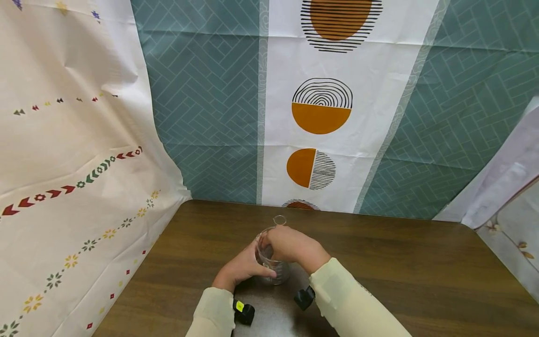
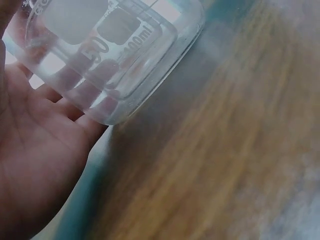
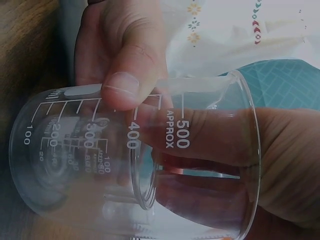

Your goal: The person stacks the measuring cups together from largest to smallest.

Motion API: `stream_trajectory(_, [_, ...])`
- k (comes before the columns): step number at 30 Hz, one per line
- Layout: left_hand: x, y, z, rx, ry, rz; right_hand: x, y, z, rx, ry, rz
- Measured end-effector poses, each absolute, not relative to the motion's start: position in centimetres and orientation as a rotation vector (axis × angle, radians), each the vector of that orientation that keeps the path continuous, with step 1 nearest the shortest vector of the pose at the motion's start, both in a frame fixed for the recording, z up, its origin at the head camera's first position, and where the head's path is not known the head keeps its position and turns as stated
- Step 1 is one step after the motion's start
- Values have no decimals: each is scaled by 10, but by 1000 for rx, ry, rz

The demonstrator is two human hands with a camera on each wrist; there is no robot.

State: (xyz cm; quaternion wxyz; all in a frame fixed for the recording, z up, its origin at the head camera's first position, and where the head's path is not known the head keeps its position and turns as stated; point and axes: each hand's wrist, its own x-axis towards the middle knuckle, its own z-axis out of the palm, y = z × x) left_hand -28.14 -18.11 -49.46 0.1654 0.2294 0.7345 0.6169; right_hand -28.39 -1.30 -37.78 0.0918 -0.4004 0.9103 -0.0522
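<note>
Over the counter (image 1: 379, 271), the left hand (image 1: 245, 267) is gripping a glass beaker (image 3: 169, 129) marked "500 APPROX"; inside, the right hand (image 1: 290, 243) is reaching a smaller beaker (image 3: 95, 160) marked "100", its grip unclear.

A screened-off spot, room type unclear: patterned sheets (image 1: 202, 103) line the far, left and right edges of a wooden tabletop (image 1: 400, 267).

head view above, wrist views close, beaker (image 3: 132, 135) shared
</note>
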Motion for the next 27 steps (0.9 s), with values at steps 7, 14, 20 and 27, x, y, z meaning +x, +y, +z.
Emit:
stream_trajectory(7, [-281,-182,-494,637,2080,1769,-285,-14,-378,-1210,2701,-119])
stream_trajectory(14, [-282,-182,-496,634,2080,1756,-284,-13,-377,-1202,2693,-88])
stream_trajectory(20, [-281,-181,-494,627,2081,1757,-282,-11,-374,-1202,2704,-95])
stream_trajectory(27, [-280,-181,-493,631,2074,1759,-280,-9,-371,-1214,2704,-85])
